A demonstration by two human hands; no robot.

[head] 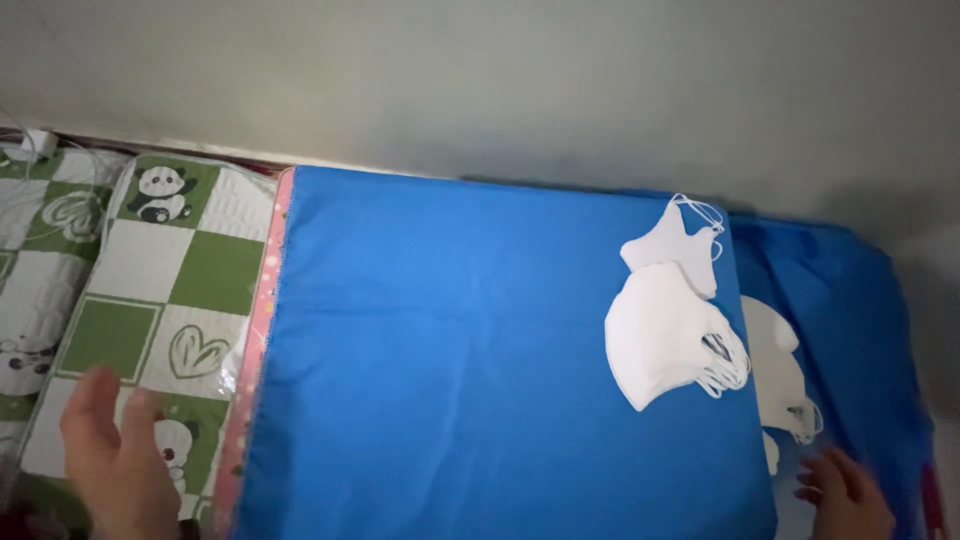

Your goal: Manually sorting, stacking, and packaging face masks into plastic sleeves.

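— Where are your hands just now?

— Your left hand (118, 455) is spread open, holding nothing, over the green-and-white checked panda cover (165, 290). Your right hand (845, 495) is open too, fingers loose, at the right edge of the blue cloth (460, 360), beside a clear packet (790, 385).

— And the masks?

— The stack of white masks (665, 335) lies on the cloth's right part, another mask (675, 245) just above it, touching. I'd judge you should lift the stack by its body, not the loops, so they don't tangle.
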